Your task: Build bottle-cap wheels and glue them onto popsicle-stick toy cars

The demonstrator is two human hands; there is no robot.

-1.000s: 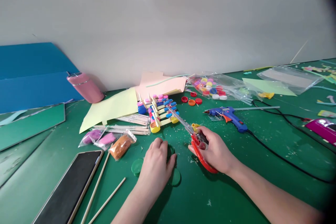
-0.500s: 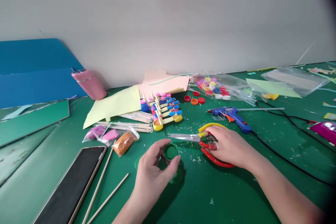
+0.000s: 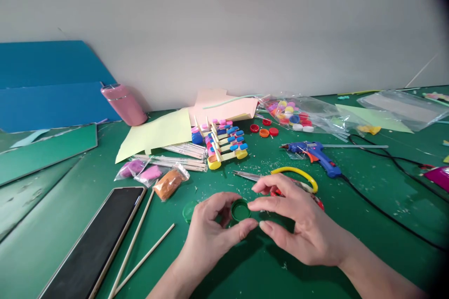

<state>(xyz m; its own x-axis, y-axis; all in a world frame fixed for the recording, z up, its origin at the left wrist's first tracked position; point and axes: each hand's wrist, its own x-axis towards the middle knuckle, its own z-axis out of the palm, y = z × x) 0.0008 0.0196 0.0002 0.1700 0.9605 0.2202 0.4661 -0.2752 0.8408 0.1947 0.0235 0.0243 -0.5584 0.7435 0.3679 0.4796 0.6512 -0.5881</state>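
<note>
Between thumb and fingers, my left hand (image 3: 213, 229) grips a green bottle cap (image 3: 240, 211), its hollow side facing me. My right hand (image 3: 298, 219) is beside the cap, fingers apart, with nothing visible in them. Behind the right hand lies a pair of scissors (image 3: 304, 173) with yellow and red handles, partly hidden by that hand. Another green cap (image 3: 189, 211) lies on the table just left of my left hand. Farther back stands a small construction (image 3: 226, 142) of wooden sticks with blue, pink and yellow pieces.
A blue glue gun (image 3: 314, 153) with its black cord lies right. Red and orange caps (image 3: 264, 133) sit before a plastic bag of caps (image 3: 293, 114). On the left are a phone (image 3: 94, 243), wooden sticks (image 3: 145, 259), wrapped clay (image 3: 170, 184) and a pink tumbler (image 3: 124, 105).
My right hand has let go of the scissors, which now lie on the table, and has moved left to the green cap. My left hand still holds the cap, slightly farther right.
</note>
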